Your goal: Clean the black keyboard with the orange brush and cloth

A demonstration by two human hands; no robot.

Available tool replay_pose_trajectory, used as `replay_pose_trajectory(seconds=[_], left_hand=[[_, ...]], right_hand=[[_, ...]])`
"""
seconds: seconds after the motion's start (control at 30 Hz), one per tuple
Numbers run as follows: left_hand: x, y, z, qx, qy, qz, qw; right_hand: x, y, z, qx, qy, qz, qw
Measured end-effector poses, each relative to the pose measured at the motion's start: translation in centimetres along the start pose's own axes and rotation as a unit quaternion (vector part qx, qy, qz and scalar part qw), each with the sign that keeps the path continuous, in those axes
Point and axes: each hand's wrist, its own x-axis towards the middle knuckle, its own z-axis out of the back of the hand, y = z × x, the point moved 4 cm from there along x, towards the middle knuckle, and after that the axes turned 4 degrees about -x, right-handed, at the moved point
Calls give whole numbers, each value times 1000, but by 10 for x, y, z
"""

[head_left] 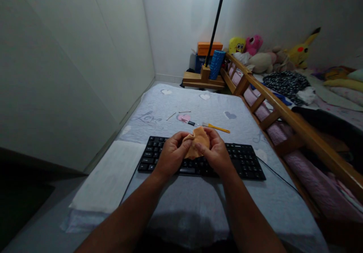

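Observation:
An orange cloth (202, 141) is bunched up above the middle of a black keyboard (244, 161). My left hand (173, 153) pinches its left side between thumb and fingers. On the cloth's right side, my right hand (217, 151) is closed, thumb across the front. Both hands hide the keyboard's central keys. Just beyond them lie a yellow-handled brush (219, 128) and a slim tool with a black middle (191, 123). Two thin sticks, one the left stick (171, 116) and one the right stick (185, 111), rest farther back.
A white cloth or paper sheet (109, 175) covers the table's left side. The keyboard's cable (279, 175) runs off to the right. A wooden bed rail (283, 111) borders the right side. Behind the table a black lamp pole (217, 22) rises from a wooden base.

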Motion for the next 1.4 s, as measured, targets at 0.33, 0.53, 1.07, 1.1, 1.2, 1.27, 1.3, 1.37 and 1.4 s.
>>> replay_pose_trajectory(seconds=[0.33, 0.53, 1.07, 1.1, 1.2, 1.27, 1.3, 1.37, 1.4], left_hand=[[-2, 13, -1, -136, -30, 93, 986], [0, 11, 1, -191, -32, 62, 979], [-8, -8, 9, 145, -93, -168, 971], [-9, -11, 8, 193, -96, -199, 956], [-11, -13, 4, 264, -80, -225, 935], [-11, -11, 3, 263, -67, -197, 942], [-10, -9, 2, 251, -63, -177, 950], [-9, -6, 2, 200, -49, -132, 970], [-8, -4, 1, 161, -37, -107, 980]], right_hand=[[-4, -4, -2, 32, -31, -19, 999], [-3, -6, -4, -53, 34, 32, 998], [3, 3, 2, -148, -15, 99, 984], [2, 4, 1, -137, -13, 100, 985], [1, 7, -1, -96, 12, 79, 992], [0, 6, -3, -63, 31, 58, 996], [0, 6, -4, -47, 37, 49, 997], [-1, 4, -5, -27, 40, 39, 998], [-1, 4, -5, -26, 38, 40, 998]])
